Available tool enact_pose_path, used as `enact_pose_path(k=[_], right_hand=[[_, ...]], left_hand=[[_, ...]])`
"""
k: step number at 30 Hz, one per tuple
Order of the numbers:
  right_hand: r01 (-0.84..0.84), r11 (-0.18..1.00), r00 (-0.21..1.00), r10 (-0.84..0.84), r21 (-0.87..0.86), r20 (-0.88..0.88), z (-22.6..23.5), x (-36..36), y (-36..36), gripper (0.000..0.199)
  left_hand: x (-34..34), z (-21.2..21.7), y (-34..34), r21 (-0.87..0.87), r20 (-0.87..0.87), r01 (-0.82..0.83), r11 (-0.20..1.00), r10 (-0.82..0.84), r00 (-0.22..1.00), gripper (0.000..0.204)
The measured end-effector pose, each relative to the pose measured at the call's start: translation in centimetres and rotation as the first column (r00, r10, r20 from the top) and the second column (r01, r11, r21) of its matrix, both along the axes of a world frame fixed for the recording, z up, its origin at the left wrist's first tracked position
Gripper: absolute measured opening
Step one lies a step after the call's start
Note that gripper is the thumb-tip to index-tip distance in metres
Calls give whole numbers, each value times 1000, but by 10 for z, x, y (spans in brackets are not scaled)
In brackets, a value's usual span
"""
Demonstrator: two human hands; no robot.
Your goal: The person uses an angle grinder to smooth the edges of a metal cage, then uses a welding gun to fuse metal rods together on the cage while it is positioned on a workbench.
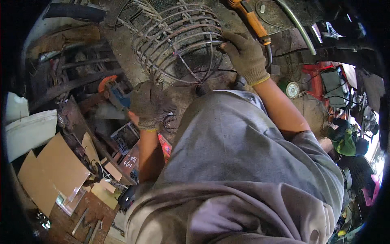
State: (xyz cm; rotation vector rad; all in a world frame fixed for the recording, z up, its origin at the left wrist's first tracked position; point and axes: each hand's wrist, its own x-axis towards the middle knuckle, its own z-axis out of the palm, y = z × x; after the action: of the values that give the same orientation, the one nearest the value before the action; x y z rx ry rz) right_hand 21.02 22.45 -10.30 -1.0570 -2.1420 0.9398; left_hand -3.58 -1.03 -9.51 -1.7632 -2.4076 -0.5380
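A cage of bent metal rods (178, 44), made of curved hoops crossed by ribbed bars, lies on its side in front of me. Its rods gather to a narrow end near my knees. My right hand (246, 57), in a brown knit glove with a yellow cuff, is closed on a hoop at the cage's right side, thumb and fingers pinching the rod. My left hand (148, 103), gloved alike, is at the cage's near left edge. Its fingers are in shadow against the dark rods, so their grip is unclear.
An orange power tool (252, 20) and a bent metal tube (296, 26) lie beyond my right hand. A blue grinder with an orange disc (115, 91) is left of my left hand. Cardboard (55, 171) lies lower left, a red plastic stool (315, 77) at right.
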Motion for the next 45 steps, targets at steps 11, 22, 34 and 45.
enact_pose_path(k=[11,22,34,45], right_hand=[[-24,998,999,21,57,39,5,8,5,53],[293,956,956,-292,-2,28,65,77,-35,47],[926,367,369,-929,91,-6,43,228,144,62],[869,492,494,-856,54,-154,26,256,198,38]], left_hand=[[6,11,12,31,64,-14,999,12,998,23],[9,16,-2,-38,156,-150,988,154,976,40],[26,28,0,451,266,-317,834,213,940,31],[197,100,138,330,428,175,928,-312,848,25]])
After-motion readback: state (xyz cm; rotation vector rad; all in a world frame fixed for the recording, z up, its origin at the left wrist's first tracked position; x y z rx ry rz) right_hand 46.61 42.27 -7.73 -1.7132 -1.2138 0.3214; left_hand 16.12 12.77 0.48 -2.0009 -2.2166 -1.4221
